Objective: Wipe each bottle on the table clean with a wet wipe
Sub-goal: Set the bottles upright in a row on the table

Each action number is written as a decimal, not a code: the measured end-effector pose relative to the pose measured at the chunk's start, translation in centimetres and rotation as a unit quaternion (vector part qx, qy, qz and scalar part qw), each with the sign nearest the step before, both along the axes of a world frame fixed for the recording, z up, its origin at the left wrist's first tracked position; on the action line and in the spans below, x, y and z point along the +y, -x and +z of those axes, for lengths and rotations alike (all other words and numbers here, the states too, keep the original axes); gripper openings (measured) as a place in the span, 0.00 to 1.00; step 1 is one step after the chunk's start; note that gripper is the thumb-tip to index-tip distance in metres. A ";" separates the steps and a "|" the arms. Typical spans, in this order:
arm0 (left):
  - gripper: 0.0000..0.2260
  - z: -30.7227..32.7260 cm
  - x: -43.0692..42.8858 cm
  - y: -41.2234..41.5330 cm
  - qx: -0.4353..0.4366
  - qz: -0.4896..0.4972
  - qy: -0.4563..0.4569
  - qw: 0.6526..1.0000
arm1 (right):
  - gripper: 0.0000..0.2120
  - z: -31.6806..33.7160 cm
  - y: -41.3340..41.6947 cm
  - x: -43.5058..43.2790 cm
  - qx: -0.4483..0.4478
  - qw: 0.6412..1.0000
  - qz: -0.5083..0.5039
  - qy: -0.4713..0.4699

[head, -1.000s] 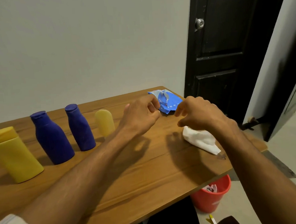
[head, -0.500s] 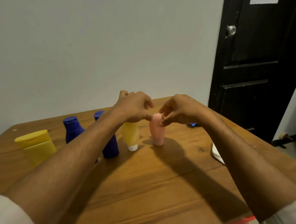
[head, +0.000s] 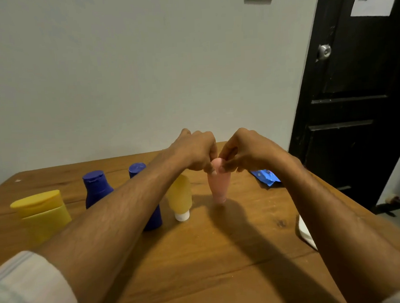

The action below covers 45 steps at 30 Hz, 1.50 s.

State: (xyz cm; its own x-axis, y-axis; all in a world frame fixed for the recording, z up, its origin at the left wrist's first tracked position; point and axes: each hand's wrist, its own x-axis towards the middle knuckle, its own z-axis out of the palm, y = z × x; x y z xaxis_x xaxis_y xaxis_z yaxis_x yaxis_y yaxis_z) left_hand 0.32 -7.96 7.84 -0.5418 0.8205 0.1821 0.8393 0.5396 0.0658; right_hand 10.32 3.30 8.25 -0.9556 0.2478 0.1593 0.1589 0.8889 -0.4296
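The pink bottle (head: 217,183) stands upright on its narrow end at the middle of the tabletop (head: 212,256), toward the far side. Both hands meet at its rounded top: the left hand (head: 194,151) is curled with its thumb tip against the bottle's left side, and the right hand (head: 243,151) pinches the top between thumb and forefinger, so the 2 hands grasp the bottle together. Just left of it stands a small yellow bottle (head: 180,197) on its white cap, apart from the pink one. Further left are 2 blue bottles, the right blue bottle (head: 138,168) mostly hidden behind the left forearm and the left blue bottle (head: 96,188) with its base hidden by that arm. A wide yellow bottle (head: 42,214) stands at the far left. To the right of the hands a blue wipe packet (head: 266,177) lies flat on the tabletop, and nearer, at the right edge, a white wipe (head: 304,234) shows partly from behind the right forearm. A black door (head: 355,106) stands at the right beyond the tabletop.
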 end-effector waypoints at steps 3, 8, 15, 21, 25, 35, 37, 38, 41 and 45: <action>0.12 1.6 1.4 1.4 0.021 0.023 -0.027 0.999 | 0.12 1.5 1.7 1.3 0.023 1.000 -0.019 0.004; 0.10 3.9 3.8 3.7 0.043 0.063 -0.019 0.997 | 0.12 2.2 5.8 3.6 0.058 0.997 -0.044 0.033; 0.08 3.7 7.4 7.4 0.050 0.106 0.038 0.992 | 0.13 1.1 10.6 6.2 0.068 0.996 -0.047 0.038; 0.08 1.2 9.4 10.3 0.022 0.128 0.071 0.989 | 0.13 -0.9 13.3 6.7 0.042 0.997 -0.062 0.016; 0.07 -0.2 10.2 11.5 0.012 0.132 0.067 0.989 | 0.13 -2.0 14.1 7.0 0.035 0.997 -0.068 0.016; 0.10 -0.2 10.1 11.7 -0.008 0.140 0.085 0.987 | 0.14 -1.9 13.8 7.7 0.021 0.999 -0.044 0.023; 0.10 -0.2 10.0 11.7 -0.010 0.143 0.082 0.986 | 0.15 -1.9 13.8 7.8 0.021 0.998 -0.050 0.025; 0.10 -0.2 10.0 11.6 -0.008 0.144 0.082 0.986 | 0.17 -1.9 13.8 7.7 0.020 0.998 -0.054 0.025; 0.10 0.3 9.8 11.3 -0.001 0.146 0.084 0.986 | 0.20 -1.9 13.6 7.5 0.019 0.998 -0.061 0.027; 0.13 1.8 9.2 10.8 0.004 0.148 0.089 0.985 | 0.21 -1.1 13.1 7.4 0.031 0.996 -0.078 0.024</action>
